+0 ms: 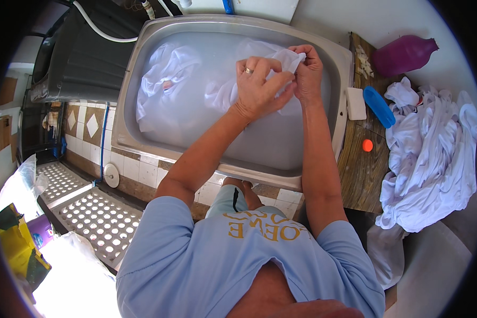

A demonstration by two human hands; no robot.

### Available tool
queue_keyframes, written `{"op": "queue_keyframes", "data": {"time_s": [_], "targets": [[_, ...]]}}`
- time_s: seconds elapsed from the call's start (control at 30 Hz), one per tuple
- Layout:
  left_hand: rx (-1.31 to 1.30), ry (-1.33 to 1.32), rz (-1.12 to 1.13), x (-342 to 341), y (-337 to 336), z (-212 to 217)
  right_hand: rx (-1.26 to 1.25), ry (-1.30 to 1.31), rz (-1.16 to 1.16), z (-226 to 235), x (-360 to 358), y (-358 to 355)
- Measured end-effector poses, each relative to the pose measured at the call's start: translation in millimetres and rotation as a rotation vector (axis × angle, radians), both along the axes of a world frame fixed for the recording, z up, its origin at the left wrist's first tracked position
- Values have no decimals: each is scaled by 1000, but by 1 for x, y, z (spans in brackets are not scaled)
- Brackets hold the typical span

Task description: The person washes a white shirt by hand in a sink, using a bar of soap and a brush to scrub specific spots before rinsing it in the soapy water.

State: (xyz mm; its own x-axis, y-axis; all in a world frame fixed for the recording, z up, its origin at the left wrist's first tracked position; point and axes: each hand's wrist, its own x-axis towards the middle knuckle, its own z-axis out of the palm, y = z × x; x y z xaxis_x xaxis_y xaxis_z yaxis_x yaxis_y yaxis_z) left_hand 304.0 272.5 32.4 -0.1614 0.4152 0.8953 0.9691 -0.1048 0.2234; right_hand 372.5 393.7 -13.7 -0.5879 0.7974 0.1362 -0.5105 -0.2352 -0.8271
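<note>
Light-blue shirt (222, 265): closest to our lens, spreading across six o'clock with two bare forearms reaching up out of its sleeves.
Basin (345, 69): metal-rimmed, at twelve o'clock from the shirt, filled with cloudy water (270, 139) beneath both hands.
White cloth (259, 49): at the basin's one-to-two-o'clock side, partly submerged, one thin fold lifted clear of the water.
Right hand (309, 77): its fingers are closed in a pinch on the raised edge, at the cloth's two-o'clock end.
Left hand (259, 86): wearing a ring (248, 70), laid over the cloth's middle; its fingers (282, 80) are bent and partly spread toward three o'clock, and we cannot tell whether they grip the fabric.
Raised edge: about one o'clock from the left fingertips and right at the other hand's, which makes the right hand the nearer; we read the cloth's long axis as running roughly from two o'clock down to eight.
Second white cloth (169, 66): bunched in the water between nine and ten o'clock, well apart from both hands.
Desk (356, 169): wooden, at three o'clock beside the basin, where we see an orange cap (367, 144), with a whitish bar (355, 104) and a blue oblong object (379, 107) around its twelve o'clock.
Purple bottle (403, 56): lying at one o'clock from the cap.
White fabric heap (426, 159): at the cap's three o'clock, draped past the desk's edge.
</note>
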Motion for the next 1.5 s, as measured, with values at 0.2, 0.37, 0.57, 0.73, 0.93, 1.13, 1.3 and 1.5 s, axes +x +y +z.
{"op": "queue_keyframes", "data": {"time_s": [0.2, 0.37, 0.57, 0.73, 0.93, 1.13, 1.3, 1.5], "targets": [[-672, -732, -606, 25, -6, -39, 70, -35, -123, -4, -1, 4], [-371, -1755, -719, 19, 1, -31, 308, -149, -203, 7, 5, 1], [106, -1986, -687, -3, 8, -29, 551, -271, -163, 17, 3, -14], [189, -2038, -811, -8, 6, -29, 692, -381, -225, 19, 10, -18], [51, -2014, -907, -4, 7, -36, 800, -504, -408, 7, 44, -29], [-30, -2044, -932, -1, 5, -37, 825, -509, -396, 6, 52, -30], [-40, -2014, -926, -2, 7, -37, 707, -474, -218, 11, 51, -35], [-66, -1940, -860, 1, 9, -41, 375, -342, -85, 24, 49, -39]]}}
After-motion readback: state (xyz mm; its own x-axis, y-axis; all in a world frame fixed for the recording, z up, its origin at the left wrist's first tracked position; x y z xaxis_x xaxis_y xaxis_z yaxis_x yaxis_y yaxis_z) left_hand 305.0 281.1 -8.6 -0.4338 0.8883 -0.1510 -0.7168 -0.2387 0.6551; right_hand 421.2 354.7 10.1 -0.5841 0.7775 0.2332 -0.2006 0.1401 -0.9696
